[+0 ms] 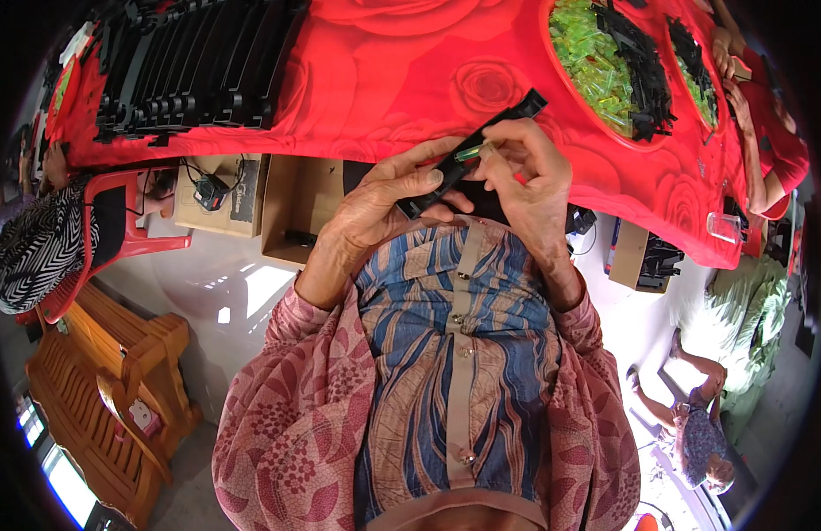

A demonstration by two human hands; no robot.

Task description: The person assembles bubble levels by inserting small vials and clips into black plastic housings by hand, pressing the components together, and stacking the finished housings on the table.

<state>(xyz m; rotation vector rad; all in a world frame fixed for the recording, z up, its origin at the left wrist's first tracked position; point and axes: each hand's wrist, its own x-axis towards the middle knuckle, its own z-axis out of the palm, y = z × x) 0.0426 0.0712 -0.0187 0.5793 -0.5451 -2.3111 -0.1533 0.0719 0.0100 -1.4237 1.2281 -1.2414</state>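
My left hand (393, 190) is wrapped around a long black plastic level body (468, 150), which slants up to the right in front of my chest. Between the thumb and forefinger of my right hand (530, 168) is a small green bubble vial (469, 154), touching the middle of the black body. The far end of the body sticks out past my right fingers. At the upper right, a round red tray (565, 93) holds a heap of yellow-green vials (592, 66) and small black parts (640, 75). Rows of similar black bodies (193, 66) lie at the upper left.
A red rose-patterned cloth (366, 88) covers the table. Cardboard boxes (286, 208) stand beneath it, beside a red plastic chair (118, 230). A wooden bench (100, 389) is at the lower left. Other people's arms (747, 133) reach the table's right end; another person (698, 425) is lower right.
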